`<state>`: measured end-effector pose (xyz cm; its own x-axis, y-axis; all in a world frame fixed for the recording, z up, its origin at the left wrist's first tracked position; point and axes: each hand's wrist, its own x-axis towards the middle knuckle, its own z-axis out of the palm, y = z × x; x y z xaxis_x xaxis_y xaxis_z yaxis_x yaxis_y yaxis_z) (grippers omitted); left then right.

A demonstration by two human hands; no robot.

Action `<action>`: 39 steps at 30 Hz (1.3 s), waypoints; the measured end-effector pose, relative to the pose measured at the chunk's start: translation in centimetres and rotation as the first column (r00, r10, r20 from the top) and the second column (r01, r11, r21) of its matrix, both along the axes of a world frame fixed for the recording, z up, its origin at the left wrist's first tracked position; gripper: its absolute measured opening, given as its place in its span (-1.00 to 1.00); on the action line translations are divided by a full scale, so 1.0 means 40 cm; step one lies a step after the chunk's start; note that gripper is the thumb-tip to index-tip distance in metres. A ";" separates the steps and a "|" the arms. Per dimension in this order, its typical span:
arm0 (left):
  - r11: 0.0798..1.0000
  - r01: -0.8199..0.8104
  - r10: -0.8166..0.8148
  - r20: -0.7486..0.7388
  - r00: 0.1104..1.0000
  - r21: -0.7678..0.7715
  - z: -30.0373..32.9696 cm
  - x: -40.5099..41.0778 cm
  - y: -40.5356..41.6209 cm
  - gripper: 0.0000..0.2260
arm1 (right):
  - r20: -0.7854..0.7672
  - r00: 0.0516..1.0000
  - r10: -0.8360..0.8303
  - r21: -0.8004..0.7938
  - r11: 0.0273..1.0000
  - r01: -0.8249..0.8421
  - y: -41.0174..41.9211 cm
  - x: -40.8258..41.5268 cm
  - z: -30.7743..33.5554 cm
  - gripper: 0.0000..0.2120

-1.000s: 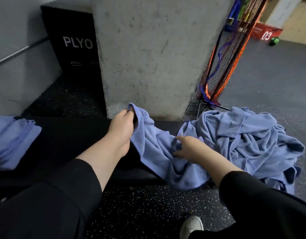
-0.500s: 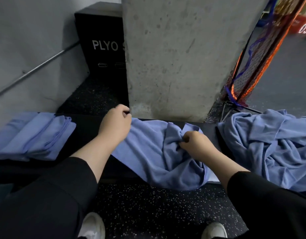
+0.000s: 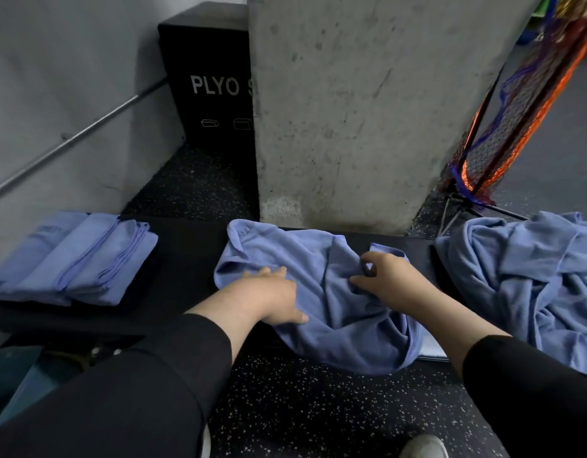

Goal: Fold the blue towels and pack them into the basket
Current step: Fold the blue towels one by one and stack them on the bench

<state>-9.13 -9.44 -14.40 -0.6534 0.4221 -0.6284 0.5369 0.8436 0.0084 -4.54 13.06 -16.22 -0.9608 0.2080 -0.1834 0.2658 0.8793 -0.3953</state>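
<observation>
A rumpled blue towel (image 3: 322,292) lies across the black bench (image 3: 186,259), its lower part hanging over the front edge. My left hand (image 3: 269,297) lies flat on the towel's left side with straight fingers. My right hand (image 3: 388,280) pinches a fold of the same towel near its upper right. A stack of folded blue towels (image 3: 74,256) sits at the bench's left end. A heap of unfolded blue towels (image 3: 530,279) lies at the right. No basket is in view.
A concrete pillar (image 3: 368,110) rises right behind the bench. A black PLYO box (image 3: 209,81) stands behind on the left by a grey wall with a metal rail. An orange and blue net frame (image 3: 516,110) leans at the right. Speckled floor lies below.
My left hand let go of the towel's corner and now lies flat lower on the cloth. The towel has been pulled left, clear of the heap. My right hand still holds a fold.
</observation>
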 end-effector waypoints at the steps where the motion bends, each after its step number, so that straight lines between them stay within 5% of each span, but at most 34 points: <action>1: 1.000 0.009 -0.008 -0.046 0.999 0.024 -0.010 -0.002 0.002 -0.26 | 0.003 1.000 0.006 0.014 1.000 -0.006 0.002 0.001 0.001 -0.72; 6: 0.977 -0.014 0.080 -0.302 0.950 0.214 -0.050 -0.030 0.009 -0.69 | -0.030 0.999 -0.018 0.000 1.000 0.018 0.006 0.002 0.007 -0.65; 10: 0.982 0.024 0.058 -0.416 0.907 0.190 -0.057 -0.050 0.015 -0.89 | -0.098 0.994 -0.053 -0.043 0.998 0.049 -0.001 -0.003 0.018 -0.67; 13: 0.927 -0.198 0.306 -0.337 0.890 0.318 -0.048 -0.085 0.028 -0.91 | -0.154 0.983 -0.104 -0.150 0.985 0.080 -0.005 -0.013 0.028 -0.72; 15: 0.812 -0.355 0.483 -0.191 0.855 0.463 -0.024 -0.104 0.032 -0.87 | -0.175 0.973 -0.151 -0.285 0.954 0.097 -0.007 -0.016 0.037 -0.76; 18: 0.707 -0.285 0.504 -0.179 0.845 0.648 -0.011 -0.095 0.024 -0.61 | -0.173 0.959 -0.224 -0.481 0.869 0.116 -0.007 -0.015 0.045 -0.87; 22: 0.864 -0.258 0.423 -0.347 0.837 0.432 0.006 -0.070 0.017 -0.71 | -0.140 0.956 -0.258 -0.561 0.816 0.138 0.000 -0.017 0.046 -0.82; 25: 0.926 -0.302 0.362 -0.296 0.884 0.228 0.016 -0.060 0.017 -0.65 | -0.143 0.947 -0.286 -0.579 0.800 0.154 0.007 -0.020 0.047 -0.84; 31: 0.940 -0.126 0.220 -0.282 0.934 0.316 -0.046 -0.058 0.016 -0.70 | -0.100 0.969 -0.227 -0.541 0.829 0.139 0.005 -0.013 0.044 -0.85; 36: 0.946 -0.122 0.163 -0.114 0.980 0.302 -0.083 -0.082 0.031 -0.29 | -0.088 0.974 -0.210 -0.523 0.841 0.134 0.013 -0.011 0.036 -0.84; 39: 0.899 -0.190 0.261 -0.132 0.956 0.395 -0.088 -0.090 0.036 -0.29 | -0.098 0.971 -0.216 -0.527 0.840 0.134 0.013 -0.010 0.033 -0.86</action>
<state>-12.74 -8.01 -17.92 -0.8446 0.4308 -0.3179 0.3548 0.8950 0.2702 -4.94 13.59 -14.90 -0.9415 0.2909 -0.1701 0.2981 0.4836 -0.8229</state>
